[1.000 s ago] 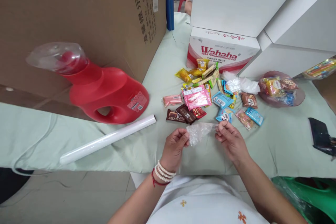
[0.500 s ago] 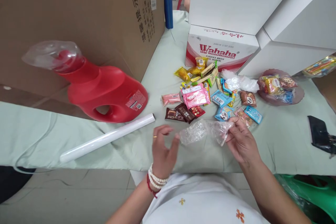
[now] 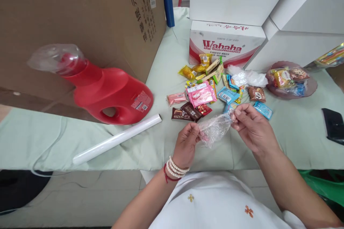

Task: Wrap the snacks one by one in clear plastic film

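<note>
A clear plastic bag [image 3: 215, 130] is stretched between my two hands above the front of the table. My left hand [image 3: 186, 143], with beaded bracelets at the wrist, pinches its left end. At the upper right corner, my right hand [image 3: 254, 128] grips the bag between thumb and fingers. Just beyond lie wrapped snacks: a pink packet [image 3: 201, 94], dark brown packets [image 3: 185, 113], blue packets [image 3: 228, 94] and yellow ones [image 3: 187, 73]. A crumpled white plastic bag [image 3: 245, 78] rests behind them.
On the left stand a red jug [image 3: 113, 93] and a large cardboard box [image 3: 80, 14], with a white roll [image 3: 118, 139] in front. A Wahaha carton [image 3: 225, 43] is at the back. A translucent bowl [image 3: 309, 91] of snacks and a black object [image 3: 333, 125] are to the right.
My left hand has moved right and closed on the bag's left end. The bag now hangs between both hands, its ends closer together. The view has shifted slightly.
</note>
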Motion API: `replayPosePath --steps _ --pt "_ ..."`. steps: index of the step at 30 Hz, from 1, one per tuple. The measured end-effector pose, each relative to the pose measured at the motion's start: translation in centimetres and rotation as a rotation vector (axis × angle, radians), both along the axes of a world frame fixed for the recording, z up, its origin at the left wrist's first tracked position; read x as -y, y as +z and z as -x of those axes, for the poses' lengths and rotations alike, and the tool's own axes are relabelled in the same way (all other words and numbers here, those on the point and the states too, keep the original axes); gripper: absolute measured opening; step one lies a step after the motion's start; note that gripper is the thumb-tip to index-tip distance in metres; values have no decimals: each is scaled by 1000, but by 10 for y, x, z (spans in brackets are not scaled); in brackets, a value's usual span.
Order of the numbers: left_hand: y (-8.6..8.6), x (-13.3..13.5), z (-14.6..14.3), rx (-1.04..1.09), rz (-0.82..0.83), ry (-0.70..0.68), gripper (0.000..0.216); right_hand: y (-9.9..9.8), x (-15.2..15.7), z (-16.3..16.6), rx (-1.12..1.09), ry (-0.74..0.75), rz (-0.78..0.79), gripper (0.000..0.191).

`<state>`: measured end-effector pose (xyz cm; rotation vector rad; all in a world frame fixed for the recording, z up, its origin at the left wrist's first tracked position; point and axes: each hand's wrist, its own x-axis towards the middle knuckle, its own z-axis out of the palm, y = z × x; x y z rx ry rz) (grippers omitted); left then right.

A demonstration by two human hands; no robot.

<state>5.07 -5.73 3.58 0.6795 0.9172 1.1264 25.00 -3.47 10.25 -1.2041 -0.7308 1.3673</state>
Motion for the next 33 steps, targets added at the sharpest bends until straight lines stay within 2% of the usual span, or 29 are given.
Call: replayPosePath --steps 2,4,6,8,10,14,17,19,21,23,25,27,29,31,33 --pt "4 1 -3 -49 9 58 38 -8 -1 5 18 -40 -34 27" --pt "6 3 -7 -193 -41 173 38 -20 6 16 83 -62 -37 32" --pt "6 4 -12 -347 -96 259 37 -31 17 32 202 -3 -6 39" --pt "5 5 -15 -443 -127 273 35 -40 26 44 313 87 -3 40" --pt "3 5 -15 -420 -124 246 33 -44 28 49 401 103 -64 35" --pt "8 -4 -5 -58 25 200 37 -40 15 33 495 0 -149 26" --pt "19 -14 11 80 142 43 44 -31 6 14 267 75 -23 28" --pt "24 -23 24 74 170 -107 45 -27 4 8 61 167 137 33" --pt "21 -32 35 9 160 -172 43 -27 6 9 -43 241 274 38" --pt "10 -41 44 -145 101 -116 40 -33 8 14 -4 274 320 42" --pt "-3 -43 49 -360 26 48 37 -43 10 22 94 279 312 46" --pt "-11 -36 51 -577 -47 249 32 -55 12 29 181 268 296 49" --pt "-12 -21 50 -720 -160 331 18 -64 13 34 229 251 293 51" --pt "-8 -3 46 -747 -263 214 3 -69 15 37 253 242 296 50" --pt "-5 10 38 -679 -266 32 5 -71 16 38 264 241 298 50"
